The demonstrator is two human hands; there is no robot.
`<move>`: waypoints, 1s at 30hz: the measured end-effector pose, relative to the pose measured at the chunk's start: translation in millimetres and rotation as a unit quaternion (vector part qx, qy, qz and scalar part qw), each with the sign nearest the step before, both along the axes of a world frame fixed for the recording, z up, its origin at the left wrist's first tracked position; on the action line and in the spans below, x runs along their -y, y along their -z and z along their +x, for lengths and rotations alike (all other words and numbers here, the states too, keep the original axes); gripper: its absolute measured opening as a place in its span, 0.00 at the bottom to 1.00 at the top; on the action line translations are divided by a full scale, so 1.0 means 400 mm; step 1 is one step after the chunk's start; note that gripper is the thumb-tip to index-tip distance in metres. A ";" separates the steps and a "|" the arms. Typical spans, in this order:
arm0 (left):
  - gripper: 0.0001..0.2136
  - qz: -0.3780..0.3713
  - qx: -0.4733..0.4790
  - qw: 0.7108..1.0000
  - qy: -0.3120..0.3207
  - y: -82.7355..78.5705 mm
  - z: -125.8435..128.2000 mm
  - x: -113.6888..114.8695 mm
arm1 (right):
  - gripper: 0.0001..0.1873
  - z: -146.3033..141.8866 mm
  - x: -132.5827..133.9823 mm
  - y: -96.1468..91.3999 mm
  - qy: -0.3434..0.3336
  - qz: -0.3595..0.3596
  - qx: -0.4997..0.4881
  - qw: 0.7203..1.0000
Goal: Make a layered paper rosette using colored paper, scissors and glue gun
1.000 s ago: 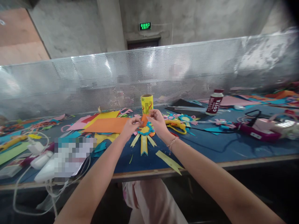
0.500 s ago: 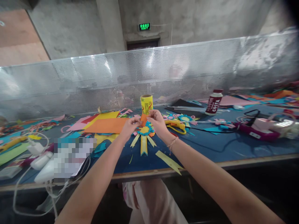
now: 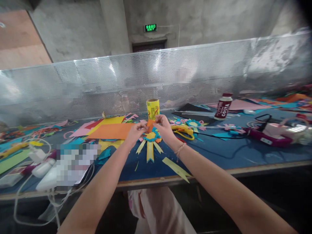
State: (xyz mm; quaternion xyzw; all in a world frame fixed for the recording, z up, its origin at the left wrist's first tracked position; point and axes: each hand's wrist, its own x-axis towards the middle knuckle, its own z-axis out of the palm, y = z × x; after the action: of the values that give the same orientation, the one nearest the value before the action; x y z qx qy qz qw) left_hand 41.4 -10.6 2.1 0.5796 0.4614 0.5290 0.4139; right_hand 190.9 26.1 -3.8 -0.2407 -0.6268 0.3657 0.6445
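Between my two hands is a small piece of orange paper [image 3: 150,124], pinched at its left edge by my left hand [image 3: 136,130] and at its right by my right hand [image 3: 164,127]. Both hands are closed at the fingertips. Just below them on the blue table lies a paper rosette [image 3: 150,136] in blue and yellow with ribbon tails [image 3: 150,152]. A larger orange sheet [image 3: 109,131] lies beside my left hand, over a yellow one. To the right of my right hand is a yellow-handled tool [image 3: 183,131] with a black cord.
A yellow tape roll [image 3: 153,109] stands behind my hands. Farther right are a dark red bottle [image 3: 223,107] and a purple power strip [image 3: 266,138]. A pale yellow paper strip [image 3: 176,169] reaches the front edge. White cables [image 3: 17,204] hang at the left. A perforated metal panel [image 3: 102,84] borders the back.
Almost nothing differs. Both hands keep their pinch on the orange paper in the same place, and the things on the table have not moved.
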 end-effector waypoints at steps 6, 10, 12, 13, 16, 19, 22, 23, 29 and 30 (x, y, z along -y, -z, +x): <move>0.08 -0.003 0.003 1.000 -0.008 -0.005 0.007 0.006 | 0.14 -0.004 -0.011 0.006 0.008 0.003 0.012 1.000; 0.09 -0.017 0.015 1.000 -0.006 -0.015 0.011 0.015 | 0.14 -0.005 -0.016 0.010 0.004 -0.002 0.013 1.000; 0.10 -0.023 0.012 1.000 -0.001 -0.017 0.013 0.018 | 0.14 -0.004 -0.015 0.010 0.002 -0.002 0.013 1.000; 0.10 -0.025 0.009 1.000 0.001 -0.018 0.013 0.019 | 0.14 -0.003 -0.015 0.009 0.001 -0.002 0.015 1.000; 0.11 -0.025 0.007 1.000 -0.001 -0.016 0.012 0.017 | 0.16 -0.001 -0.015 0.006 -0.001 -0.006 0.025 1.000; 0.13 -0.020 0.018 1.000 0.006 -0.012 0.010 0.014 | 0.17 0.001 -0.013 0.005 -0.011 -0.024 0.020 0.999; 0.14 -0.017 0.036 0.999 0.011 -0.008 0.008 0.011 | 0.17 0.000 -0.009 0.006 -0.033 -0.061 0.008 0.998; 0.15 -0.017 0.044 0.999 0.013 -0.007 0.007 0.010 | 0.17 -0.001 -0.008 0.008 -0.042 -0.077 0.006 0.996; 0.14 -0.030 0.134 0.991 -0.003 -0.012 0.000 0.001 | 0.15 0.014 -0.035 0.007 -0.030 -0.114 0.057 0.991; 0.14 -0.035 0.155 0.987 -0.012 -0.014 -0.003 -0.001 | 0.13 0.030 -0.043 0.004 0.004 -0.091 0.098 0.991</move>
State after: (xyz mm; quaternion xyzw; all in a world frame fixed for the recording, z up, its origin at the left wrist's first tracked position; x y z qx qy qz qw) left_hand 40.3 -10.1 7.6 0.4700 0.4172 0.6008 0.4940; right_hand 202.7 43.1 -5.2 -0.3357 -0.6499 0.3937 0.5567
